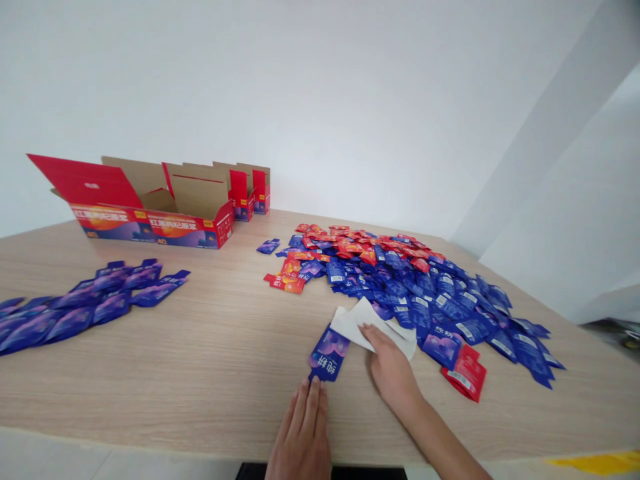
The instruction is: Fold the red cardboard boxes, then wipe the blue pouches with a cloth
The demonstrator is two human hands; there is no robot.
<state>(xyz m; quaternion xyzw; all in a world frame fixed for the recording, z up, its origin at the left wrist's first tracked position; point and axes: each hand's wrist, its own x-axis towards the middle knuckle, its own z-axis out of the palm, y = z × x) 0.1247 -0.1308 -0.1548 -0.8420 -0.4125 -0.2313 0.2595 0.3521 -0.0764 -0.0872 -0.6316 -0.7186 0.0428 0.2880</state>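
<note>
A blue pouch with a purple print (327, 353) lies flat on the table in front of me. Its near end is under the fingertips of my left hand (303, 427), whose fingers are stretched out side by side. My right hand (393, 370) grips a white cloth or paper wipe (363, 319), which covers the pouch's far right corner. To the right of the wipe lie another blue pouch (443, 345) and a red pouch (467, 375), partly overlapping.
A large heap of blue and red pouches (400, 287) spreads over the table's right half. Overlapping rows of blue pouches (93, 303) lie at left. Open red and blue cartons (187, 230) stand at the back left, by the wall. A single blue pouch (269, 246) lies near the heap.
</note>
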